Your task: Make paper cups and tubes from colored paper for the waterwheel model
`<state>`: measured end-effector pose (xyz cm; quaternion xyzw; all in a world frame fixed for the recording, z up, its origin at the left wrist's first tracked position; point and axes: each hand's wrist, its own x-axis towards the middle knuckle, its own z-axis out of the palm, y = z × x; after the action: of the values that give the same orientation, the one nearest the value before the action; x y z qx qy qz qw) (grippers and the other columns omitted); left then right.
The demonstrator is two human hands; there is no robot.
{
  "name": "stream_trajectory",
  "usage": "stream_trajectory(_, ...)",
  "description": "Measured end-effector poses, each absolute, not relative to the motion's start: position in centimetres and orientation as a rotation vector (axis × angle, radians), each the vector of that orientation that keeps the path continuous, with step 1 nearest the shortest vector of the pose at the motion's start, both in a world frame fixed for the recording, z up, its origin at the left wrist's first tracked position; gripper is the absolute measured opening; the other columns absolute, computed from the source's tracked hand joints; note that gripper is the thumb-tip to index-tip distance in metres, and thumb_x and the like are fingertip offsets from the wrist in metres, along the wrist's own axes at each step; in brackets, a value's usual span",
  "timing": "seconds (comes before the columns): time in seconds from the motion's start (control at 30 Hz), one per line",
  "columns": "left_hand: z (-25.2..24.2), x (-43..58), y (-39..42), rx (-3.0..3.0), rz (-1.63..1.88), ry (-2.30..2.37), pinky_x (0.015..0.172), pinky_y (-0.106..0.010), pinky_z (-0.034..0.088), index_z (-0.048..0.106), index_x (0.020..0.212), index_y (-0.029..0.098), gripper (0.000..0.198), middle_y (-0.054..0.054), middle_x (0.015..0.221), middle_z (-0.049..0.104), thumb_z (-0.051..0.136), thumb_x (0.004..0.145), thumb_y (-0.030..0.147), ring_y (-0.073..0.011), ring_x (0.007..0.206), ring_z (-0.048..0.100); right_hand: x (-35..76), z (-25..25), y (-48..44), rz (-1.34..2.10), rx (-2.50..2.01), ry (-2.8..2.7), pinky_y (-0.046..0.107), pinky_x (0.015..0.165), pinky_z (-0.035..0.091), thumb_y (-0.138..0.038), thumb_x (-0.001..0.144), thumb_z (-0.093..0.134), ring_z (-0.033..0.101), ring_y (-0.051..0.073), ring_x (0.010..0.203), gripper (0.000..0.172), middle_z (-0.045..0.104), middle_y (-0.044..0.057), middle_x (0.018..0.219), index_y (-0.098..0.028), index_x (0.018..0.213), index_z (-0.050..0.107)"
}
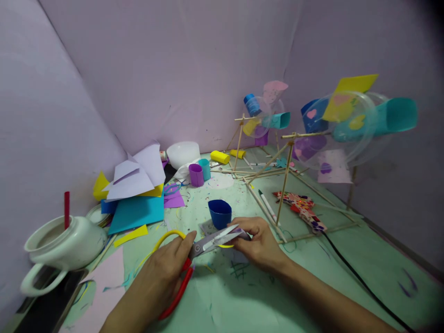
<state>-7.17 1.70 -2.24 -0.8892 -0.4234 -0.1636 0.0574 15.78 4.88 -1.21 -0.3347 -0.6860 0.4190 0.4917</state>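
Observation:
Near the middle of the table, my left hand (166, 266) is closed around scissors (197, 249) with one yellow and one red handle loop. Their blades are parted and point right. At the blade tips, the fingers of my right hand (258, 240) are pinched together. A dark, purplish edge shows between those fingers, and a yellow sliver lies just under the blades; I cannot make out what the fingers hold. Just beyond the blades, a dark blue paper cup (219, 215) stands upright. Farther back, a purple paper cup (196, 175) and a teal paper cup (205, 169) stand side by side.
Two stick-framed wheels with coloured paper cups (400, 115) stand at right. A patterned glue gun (300, 208) lies there, its black cord (360, 275) running forward. At left are stacked paper sheets (138, 212) and a white pot (74, 240). A white bowl (183, 154) stands behind.

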Motion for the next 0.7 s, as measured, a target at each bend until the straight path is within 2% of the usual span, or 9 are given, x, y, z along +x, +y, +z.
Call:
stream_trajectory(0.1,-2.9,-7.5,1.8,-2.756,-0.556,-1.355,0.069,-0.036,0.054,0.029,0.133,0.023,0.056,-0.011,0.1,0.064,0.039,0.079,0.011,-0.0234,0.085,0.063,15.7,-1.0,4.9,1.067,-0.827,-1.645,0.022,0.054,0.042,-0.025,0.07,0.068,0.056,0.013,0.058,0.012,0.063,0.002,0.061,-0.016,0.063,0.072)
stream_trajectory(0.2,-3.2,-7.7,2.0,-2.869,-0.741,-1.497,0.082,-0.04,0.05,0.036,0.13,0.027,0.053,-0.01,0.111,0.061,0.041,0.08,0.014,-0.0248,0.1,0.058,15.9,-0.9,5.2,1.146,-0.9,-1.581,0.023,0.056,0.042,-0.025,0.068,0.069,0.056,0.014,0.06,0.011,0.064,0.003,0.063,-0.016,0.064,0.072)
stream_trajectory(0.27,-2.8,-7.6,2.0,-2.882,-0.896,-1.65,0.083,-0.039,0.048,0.039,0.128,0.027,0.048,-0.009,0.114,0.06,0.041,0.081,0.017,-0.0245,0.104,0.057,16.1,-1.1,5.3,1.209,-0.987,-1.487,0.023,0.053,0.041,-0.027,0.066,0.07,0.054,0.013,0.057,0.012,0.063,0.003,0.063,-0.014,0.063,0.071)
stream_trajectory(0.37,-1.2,-6.7,1.7,-2.685,-1.32,-2.025,0.073,-0.033,0.05,0.044,0.116,0.024,0.034,-0.007,0.102,0.063,0.044,0.083,0.023,-0.0201,0.087,0.062,16.3,-1.4,5.3,1.371,-1.065,-1.321,0.021,0.047,0.037,-0.032,0.063,0.071,0.05,0.01,0.051,0.019,0.059,0.001,0.058,-0.013,0.062,0.068)
stream_trajectory(0.43,0.0,-5.7,1.3,-2.468,-1.751,-2.234,0.063,-0.026,0.048,0.046,0.106,0.023,0.025,-0.003,0.089,0.062,0.05,0.081,0.027,-0.0151,0.072,0.059,16.0,-1.5,5.0,1.491,-1.071,-1.272,0.021,0.045,0.036,-0.034,0.062,0.072,0.048,0.009,0.049,0.022,0.057,0.0,0.056,-0.013,0.063,0.068)
stream_trajectory(0.5,0.8,-4.6,0.8,-2.377,-2.107,-2.279,0.056,-0.022,0.044,0.045,0.1,0.023,0.026,0.0,0.082,0.06,0.055,0.078,0.027,-0.0124,0.066,0.055,15.5,-1.5,4.5,1.547,-1.081,-1.311,0.021,0.045,0.036,-0.035,0.062,0.072,0.048,0.01,0.048,0.024,0.057,0.0,0.055,-0.012,0.066,0.068)
stream_trajectory(0.6,1.0,-3.1,0.2,-2.382,-2.45,-2.282,0.057,-0.021,0.042,0.045,0.097,0.023,0.031,0.003,0.074,0.057,0.062,0.072,0.024,-0.0113,0.065,0.052,14.3,-1.8,3.5,1.349,-1.071,-1.444,0.023,0.05,0.04,-0.03,0.067,0.069,0.053,0.012,0.055,0.018,0.062,0.003,0.062,-0.013,0.068,0.07)
stream_trajectory(0.7,0.6,-2.0,-0.1,-2.351,-2.561,-2.359,0.057,-0.022,0.042,0.045,0.098,0.022,0.034,0.004,0.068,0.054,0.065,0.07,0.024,-0.0107,0.06,0.052,13.4,-2.6,2.6,0.87,-0.926,-1.565,0.024,0.058,0.044,-0.017,0.075,0.061,0.056,0.013,0.064,0.01,0.062,0.004,0.07,-0.015,0.078,0.071)
